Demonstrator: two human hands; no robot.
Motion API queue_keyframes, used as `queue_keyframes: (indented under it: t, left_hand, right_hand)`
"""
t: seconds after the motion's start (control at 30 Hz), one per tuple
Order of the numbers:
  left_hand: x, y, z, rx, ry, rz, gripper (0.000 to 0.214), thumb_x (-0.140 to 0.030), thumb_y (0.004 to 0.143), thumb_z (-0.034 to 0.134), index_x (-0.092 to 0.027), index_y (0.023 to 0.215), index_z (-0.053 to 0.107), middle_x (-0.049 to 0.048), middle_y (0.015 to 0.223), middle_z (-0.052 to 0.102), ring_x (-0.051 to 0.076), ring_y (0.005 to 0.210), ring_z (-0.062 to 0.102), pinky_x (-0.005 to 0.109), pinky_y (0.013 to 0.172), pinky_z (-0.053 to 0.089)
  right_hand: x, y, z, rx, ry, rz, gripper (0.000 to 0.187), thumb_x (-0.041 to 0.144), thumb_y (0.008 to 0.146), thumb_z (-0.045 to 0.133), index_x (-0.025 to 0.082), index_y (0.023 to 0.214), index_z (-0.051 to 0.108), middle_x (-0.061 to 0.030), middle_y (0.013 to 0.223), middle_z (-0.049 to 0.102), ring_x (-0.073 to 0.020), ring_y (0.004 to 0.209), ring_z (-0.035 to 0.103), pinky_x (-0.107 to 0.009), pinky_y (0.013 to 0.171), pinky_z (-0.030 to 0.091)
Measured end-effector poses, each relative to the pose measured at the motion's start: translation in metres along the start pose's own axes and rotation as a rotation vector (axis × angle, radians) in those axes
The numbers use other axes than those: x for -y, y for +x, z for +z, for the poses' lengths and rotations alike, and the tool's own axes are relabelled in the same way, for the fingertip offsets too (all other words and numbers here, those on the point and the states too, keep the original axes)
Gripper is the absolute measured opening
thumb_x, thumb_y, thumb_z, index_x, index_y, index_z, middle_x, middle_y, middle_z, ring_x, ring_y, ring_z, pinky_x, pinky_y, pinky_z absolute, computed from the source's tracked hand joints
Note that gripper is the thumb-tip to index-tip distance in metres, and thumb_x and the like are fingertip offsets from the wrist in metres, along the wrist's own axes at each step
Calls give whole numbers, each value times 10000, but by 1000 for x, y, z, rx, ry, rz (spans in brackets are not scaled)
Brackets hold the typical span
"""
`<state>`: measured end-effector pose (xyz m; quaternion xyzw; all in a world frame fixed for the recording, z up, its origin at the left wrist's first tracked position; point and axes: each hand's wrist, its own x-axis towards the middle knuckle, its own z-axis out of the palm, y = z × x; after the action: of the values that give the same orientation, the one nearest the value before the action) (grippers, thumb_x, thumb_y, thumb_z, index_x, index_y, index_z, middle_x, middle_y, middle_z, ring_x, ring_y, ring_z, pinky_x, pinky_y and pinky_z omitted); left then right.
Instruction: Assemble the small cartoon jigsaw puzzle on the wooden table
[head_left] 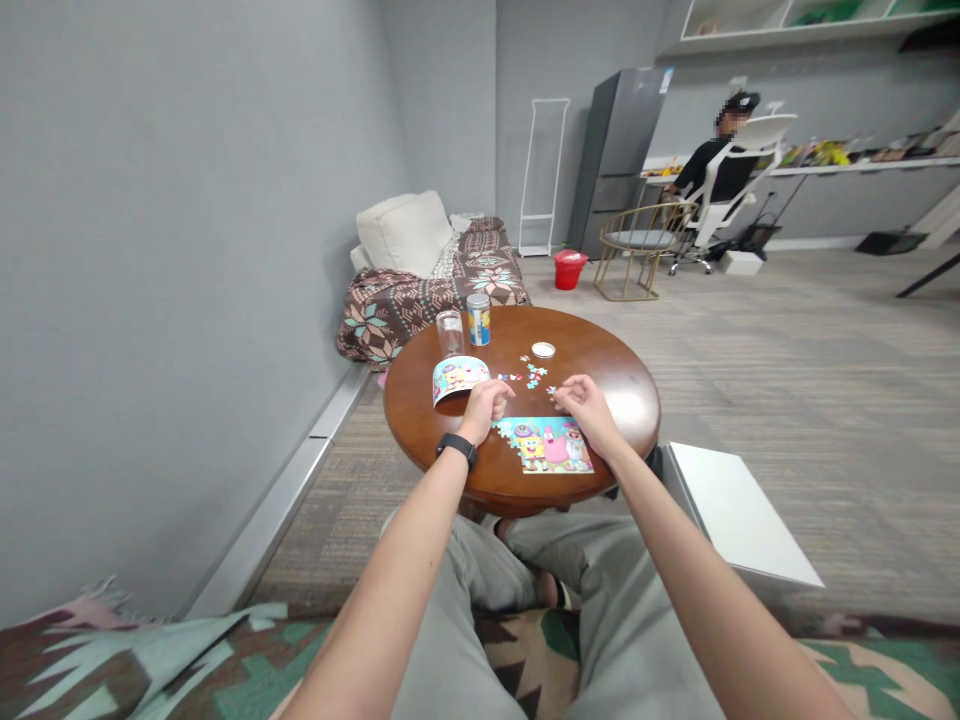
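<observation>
A partly assembled jigsaw puzzle (553, 448) with cartoon figures lies flat near the front of the round wooden table (420, 440); its left edge is ragged. My left hand (486, 408), a black watch on its wrist, hovers above the puzzle's upper left corner with fingers curled together; what they hold, if anything, is hidden. At the puzzle's upper right, my right hand (589, 408) pinches a small puzzle piece (552, 391) at its fingertips. Beyond the hands several loose pieces (535, 374) are scattered. A curved picture sheet (459, 374) stands left of them.
A clear glass (451, 335) and a printed tin (478, 322) stand at the table's back left, and a round lid (543, 350) lies behind the loose pieces. A white box (742, 510) is right of the table. Farther back, a person (709, 165) sits in a chair.
</observation>
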<state>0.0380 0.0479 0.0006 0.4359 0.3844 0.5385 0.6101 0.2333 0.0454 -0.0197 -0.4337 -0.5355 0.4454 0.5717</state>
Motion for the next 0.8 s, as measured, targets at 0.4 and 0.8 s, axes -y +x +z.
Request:
queue_keyframes:
  t: [0.4, 0.8]
  left_hand:
    - [4, 1, 2, -47, 151, 30, 169, -266, 782, 611, -161, 656, 571, -113, 398, 261, 37, 335, 232, 201, 404, 140]
    - [5, 4, 0, -18, 120, 24, 149, -225, 769, 567, -164, 634, 552, -107, 409, 250, 37, 342, 207, 198, 395, 120]
  right_hand:
    - [-2, 0, -3, 60, 17, 23, 388, 423, 637, 806, 234, 873, 563, -42, 839, 752, -220, 907, 700, -381, 881, 513]
    - [-6, 3, -7, 10, -96, -60, 246, 244, 649, 679, 248, 807, 490, 61, 645, 459, -122, 606, 469, -260, 608, 422]
